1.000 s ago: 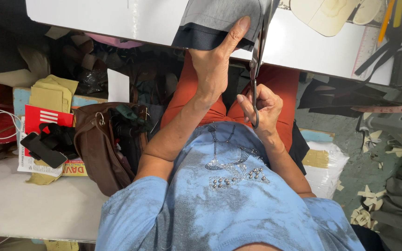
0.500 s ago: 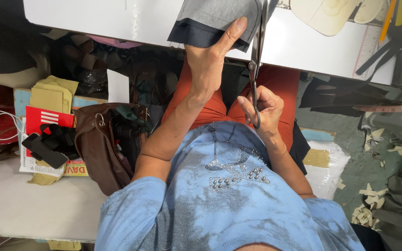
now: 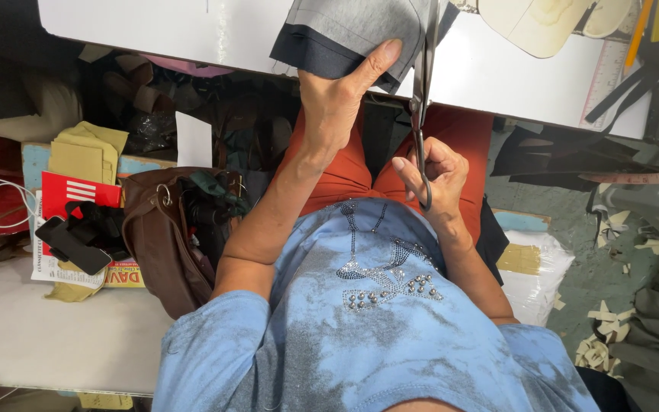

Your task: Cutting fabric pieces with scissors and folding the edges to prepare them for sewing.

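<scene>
Surroundings: brown handbag (image 3: pixel 165 236) left of the knees; cream cap (image 3: pixel 532 23) on white surface (image 3: pixel 177 30)
Grey fabric (image 3: pixel 352 30): overhangs the surface edge
Left hand (image 3: pixel 337 107): fingers closed, pinching the fabric
Right hand (image 3: pixel 432 172): fingers curled through scissors (image 3: pixel 421 99), blades at the fabric's edge

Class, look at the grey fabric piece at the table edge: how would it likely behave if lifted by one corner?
The grey fabric probably flops: its dark hem droops over the white table edge. It looks thin, so likely light. The left hand pins it beside the scissors, suggesting it slides easily.
</scene>
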